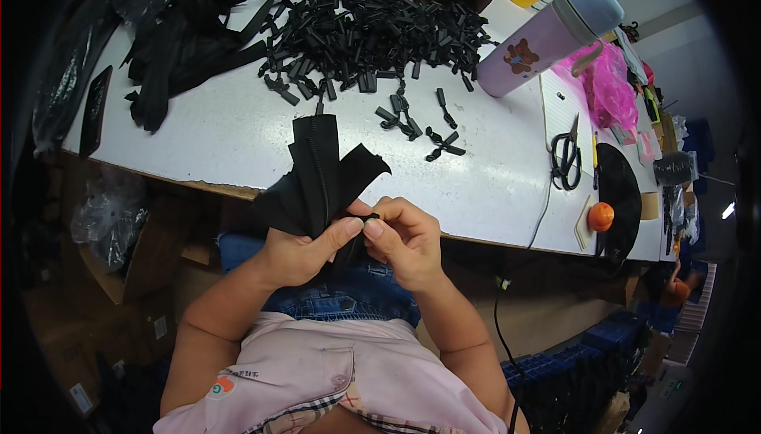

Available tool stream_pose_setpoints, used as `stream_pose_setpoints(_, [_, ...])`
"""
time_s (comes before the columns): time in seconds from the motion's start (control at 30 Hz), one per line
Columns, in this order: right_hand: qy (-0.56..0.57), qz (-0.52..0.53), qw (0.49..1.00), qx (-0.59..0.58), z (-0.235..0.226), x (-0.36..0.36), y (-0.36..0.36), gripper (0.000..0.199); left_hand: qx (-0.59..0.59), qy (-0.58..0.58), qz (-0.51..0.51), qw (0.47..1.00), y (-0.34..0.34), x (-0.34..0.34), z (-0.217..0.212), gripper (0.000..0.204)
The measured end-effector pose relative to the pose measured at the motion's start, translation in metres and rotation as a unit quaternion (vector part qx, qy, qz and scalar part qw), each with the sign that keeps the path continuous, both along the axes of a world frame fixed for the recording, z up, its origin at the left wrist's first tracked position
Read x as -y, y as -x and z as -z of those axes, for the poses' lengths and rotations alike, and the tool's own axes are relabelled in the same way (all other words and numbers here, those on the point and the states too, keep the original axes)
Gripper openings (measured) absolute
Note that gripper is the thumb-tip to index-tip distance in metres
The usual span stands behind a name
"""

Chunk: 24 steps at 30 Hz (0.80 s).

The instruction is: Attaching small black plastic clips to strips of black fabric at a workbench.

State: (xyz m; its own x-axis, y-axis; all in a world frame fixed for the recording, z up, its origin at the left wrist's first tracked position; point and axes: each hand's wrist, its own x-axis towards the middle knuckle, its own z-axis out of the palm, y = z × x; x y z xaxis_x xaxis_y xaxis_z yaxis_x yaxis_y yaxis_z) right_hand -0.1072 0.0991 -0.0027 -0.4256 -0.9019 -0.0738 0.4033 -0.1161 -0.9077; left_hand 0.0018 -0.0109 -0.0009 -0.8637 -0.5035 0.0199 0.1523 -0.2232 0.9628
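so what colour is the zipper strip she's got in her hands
Black zipper strip, pinched between left hand and right hand; the head view shows it.

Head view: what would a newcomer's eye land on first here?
Probably the two hands at centre: the left hand grips a bundle of black zipper tapes while the right hand pinches a small black piece at their lower end. Behind them, a big heap of black zipper pulls covers the far side of the white table, and a lilac bottle lies tilted at the upper right.

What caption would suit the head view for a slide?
Both hands, left and right, pinch a black zipper strip above a white table with a pile of black pulls.
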Motion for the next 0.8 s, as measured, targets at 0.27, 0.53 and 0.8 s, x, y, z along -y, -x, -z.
stream_pose_setpoints(0.27, [0.009,0.082,0.967,-0.240,-0.005,0.009,0.003,0.010,0.006,-0.040,-0.016,0.999,0.001,0.001,0.003,0.011])
stream_pose_setpoints(0.53, [-0.042,-0.084,0.895,-0.436,0.005,-0.003,0.005,0.017,-0.012,-0.028,-0.045,0.999,0.004,0.008,0.003,0.015])
stream_pose_setpoints(0.8, [0.011,0.144,0.914,-0.379,-0.026,0.017,0.018,0.014,0.049,-0.102,0.144,0.983,-0.002,0.009,0.002,0.022])
